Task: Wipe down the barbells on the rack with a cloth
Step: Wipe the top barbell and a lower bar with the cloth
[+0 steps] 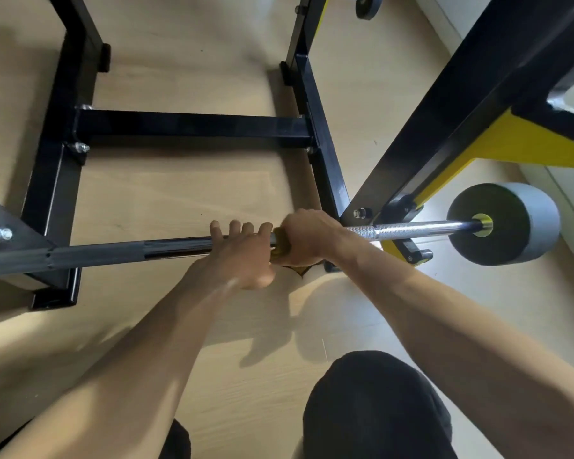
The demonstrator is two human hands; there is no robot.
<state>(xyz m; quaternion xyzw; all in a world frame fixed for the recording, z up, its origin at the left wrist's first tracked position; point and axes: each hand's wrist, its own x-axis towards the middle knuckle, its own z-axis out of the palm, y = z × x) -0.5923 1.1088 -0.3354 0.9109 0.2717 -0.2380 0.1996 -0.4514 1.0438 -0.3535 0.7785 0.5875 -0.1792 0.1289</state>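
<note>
Barbell point(179, 245) runs horizontally across the lower middle of the view, sitting low on the black-and-yellow rack point(315, 127), above the light wood floor point(179, 200). Chrome shaft, with a knurled section left of the hands and another to their right.

Right hand point(304, 238) is on the barbell near its middle, grip pressed tight around the shaft with a yellow cloth point(280, 243) sandwiched between palm and steel. Only a strip of cloth shows at the left edge of the fist, plus a small corner poking out below the barbell.

Left hand point(242, 260) is on the barbell just left of the right hand, touching it. Palm rests over the shaft and the fingers are spread and extended past the far side rather than curled under, so a loose grip. Hand is motion-blurred; can't tell whether it touches the cloth.

Right of the hands, the barbell passes the rack's slanted upright and ends in a grey weight plate point(504, 223) with a yellow-ringed hub. The plate sits outboard of the rack; can't tell if it touches the floor.

Left of the hands, the barbell runs out of frame past a bolt on the rack.

Person's dark-clad knees point(378, 409) are at the bottom, near side of the barbell.
</note>
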